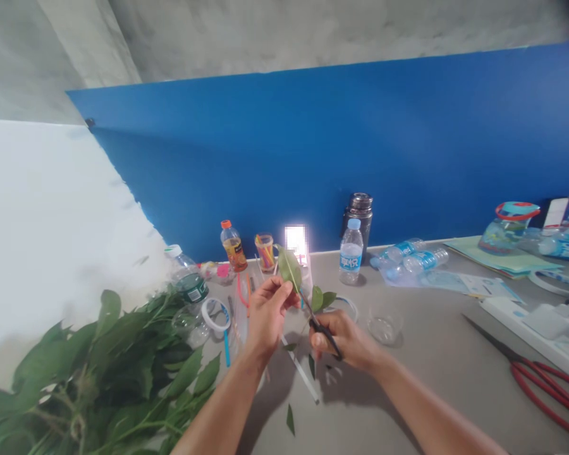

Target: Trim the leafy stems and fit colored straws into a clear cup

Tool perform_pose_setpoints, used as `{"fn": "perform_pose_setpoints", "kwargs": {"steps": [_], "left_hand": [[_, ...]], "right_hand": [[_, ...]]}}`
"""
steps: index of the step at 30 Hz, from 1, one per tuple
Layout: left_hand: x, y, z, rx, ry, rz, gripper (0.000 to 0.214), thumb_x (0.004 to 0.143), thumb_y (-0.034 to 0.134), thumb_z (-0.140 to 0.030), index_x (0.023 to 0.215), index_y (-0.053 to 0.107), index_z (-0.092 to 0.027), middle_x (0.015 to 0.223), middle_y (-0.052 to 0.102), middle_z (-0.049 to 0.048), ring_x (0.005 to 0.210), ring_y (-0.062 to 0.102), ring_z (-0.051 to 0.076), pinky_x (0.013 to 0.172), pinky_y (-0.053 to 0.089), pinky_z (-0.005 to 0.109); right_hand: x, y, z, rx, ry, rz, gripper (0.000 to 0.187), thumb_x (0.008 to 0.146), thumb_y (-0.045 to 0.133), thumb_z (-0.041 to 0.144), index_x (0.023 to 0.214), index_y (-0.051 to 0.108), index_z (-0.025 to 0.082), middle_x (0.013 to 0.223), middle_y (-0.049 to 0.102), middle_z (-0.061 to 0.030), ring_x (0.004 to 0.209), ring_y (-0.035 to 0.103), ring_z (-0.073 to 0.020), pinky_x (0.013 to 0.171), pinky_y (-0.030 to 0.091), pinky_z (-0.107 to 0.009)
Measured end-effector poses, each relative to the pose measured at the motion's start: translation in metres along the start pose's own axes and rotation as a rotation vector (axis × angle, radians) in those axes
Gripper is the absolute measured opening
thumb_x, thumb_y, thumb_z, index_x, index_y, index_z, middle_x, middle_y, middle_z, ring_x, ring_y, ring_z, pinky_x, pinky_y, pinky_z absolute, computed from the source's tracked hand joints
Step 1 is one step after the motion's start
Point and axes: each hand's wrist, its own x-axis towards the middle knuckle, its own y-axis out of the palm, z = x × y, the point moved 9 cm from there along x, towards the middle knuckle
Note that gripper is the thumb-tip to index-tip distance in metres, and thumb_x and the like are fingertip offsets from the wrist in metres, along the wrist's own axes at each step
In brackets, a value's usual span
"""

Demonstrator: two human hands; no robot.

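A green leaf [290, 268] is pinched between the thumb and fingers of my left hand [271, 309], held up above the table. My right hand [342, 338] is closed around black-handled scissors [326, 337], whose blades point up and left at the lower edge of that leaf. Smaller leaves [318, 298] show just above my right hand; what holds them up is hard to tell. Beneath the hands lie cut leaf pieces [290, 419] and a white strip [304, 376].
Leafy branches [137, 373] fill the left side. Bottles, including a green-labelled bottle [188, 278] and a water bottle [351, 256], stand along the back near a dark thermos [360, 215]. At right lie red-handled shears [531, 366] and a power strip [512, 316]. A clear cup [384, 327] sits nearby.
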Motion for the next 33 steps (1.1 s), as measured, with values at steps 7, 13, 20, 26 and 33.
{"fn": "perform_pose_setpoints", "kwargs": {"steps": [7,13,20,26,33], "left_hand": [[0.014,-0.014,0.001,0.026,-0.206,0.076,0.039,0.054,0.098,-0.029,0.075,0.068,-0.015,0.067,0.068,-0.0007,0.051,0.060,0.009,0.053,0.049,0.022],[0.014,-0.015,0.003,0.107,-0.274,0.192,0.036,0.052,0.100,-0.027,0.073,0.073,-0.014,0.060,0.065,-0.0009,0.047,0.056,0.009,0.047,0.047,0.022],[0.017,-0.016,-0.001,0.148,-0.263,0.271,0.039,0.054,0.100,-0.029,0.067,0.066,-0.015,0.056,0.058,-0.0044,0.044,0.052,0.007,0.045,0.046,0.020],[0.015,-0.015,-0.010,0.167,-0.211,0.274,0.046,0.060,0.096,-0.050,0.075,0.069,-0.016,0.069,0.067,0.0026,0.060,0.066,0.015,0.055,0.055,0.025],[0.017,-0.014,-0.019,0.296,-0.070,0.213,0.035,0.066,0.093,-0.040,0.069,0.069,-0.015,0.062,0.068,0.0032,0.055,0.062,0.012,0.057,0.051,0.024]], "right_hand": [[-0.004,-0.014,-0.001,-0.094,0.024,0.099,0.056,0.082,0.067,0.072,0.069,0.068,0.017,0.068,0.072,-0.0054,0.060,0.058,-0.0155,0.055,0.035,-0.025],[-0.007,-0.014,0.006,-0.188,0.018,0.128,0.055,0.085,0.065,0.067,0.059,0.067,0.019,0.064,0.071,-0.0057,0.059,0.058,-0.0164,0.055,0.036,-0.026],[-0.006,-0.014,-0.007,-0.158,0.136,0.090,0.034,0.079,0.074,0.043,0.055,0.068,0.020,0.057,0.070,-0.0060,0.057,0.058,-0.0177,0.052,0.037,-0.026],[-0.003,-0.022,-0.008,-0.145,0.164,-0.052,0.035,0.075,0.074,0.043,0.052,0.062,0.019,0.056,0.068,-0.0061,0.053,0.053,-0.0153,0.052,0.037,-0.027],[-0.001,-0.022,-0.015,-0.124,0.200,-0.081,0.035,0.074,0.073,0.043,0.052,0.060,0.020,0.053,0.066,-0.0053,0.050,0.052,-0.0147,0.052,0.035,-0.027]]}}
